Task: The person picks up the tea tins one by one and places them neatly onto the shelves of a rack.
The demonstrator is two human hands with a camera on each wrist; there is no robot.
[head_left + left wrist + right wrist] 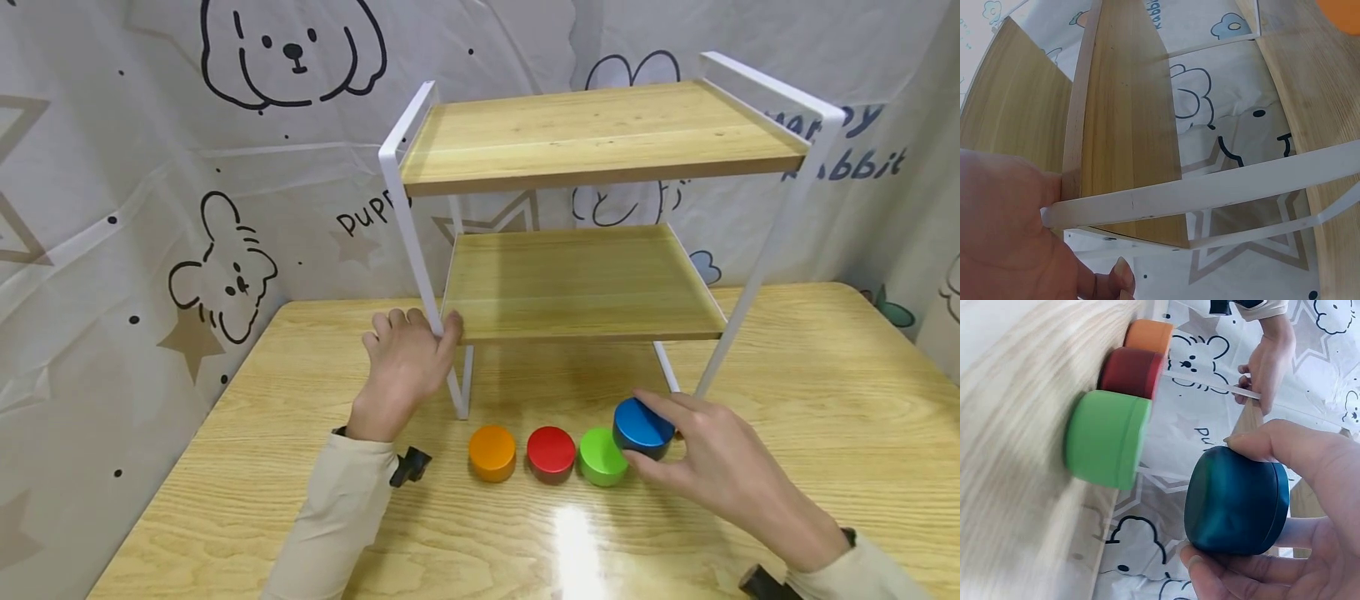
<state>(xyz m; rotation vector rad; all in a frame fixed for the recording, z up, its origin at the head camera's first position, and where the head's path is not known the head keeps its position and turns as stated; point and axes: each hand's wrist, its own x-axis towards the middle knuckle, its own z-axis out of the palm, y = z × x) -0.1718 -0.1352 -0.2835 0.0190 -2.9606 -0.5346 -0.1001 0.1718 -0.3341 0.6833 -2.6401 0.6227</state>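
Head view: one orange tin [492,452], one red tin [551,454], one green tin [602,457] stand left of one blue tin [643,427], raised in the right hand [720,454].

Left wrist: the left hand [1016,228] grips one rack [1127,112] by its near-left post [1241,187].

Right wrist: thumb and fingers [1260,569] pinch the blue tin's sides, the best hold; likely light, stiff, slippery.

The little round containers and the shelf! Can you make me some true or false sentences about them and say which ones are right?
1. The right hand holds the blue container. True.
2. On the table, the red container stands between the orange container and the green container. True.
3. The left hand holds the green container. False: it grips the white frame of the shelf.
4. The orange container sits on the shelf's top board. False: it stands on the table.
5. The shelf's boards are bright blue. False: they are wood-coloured.
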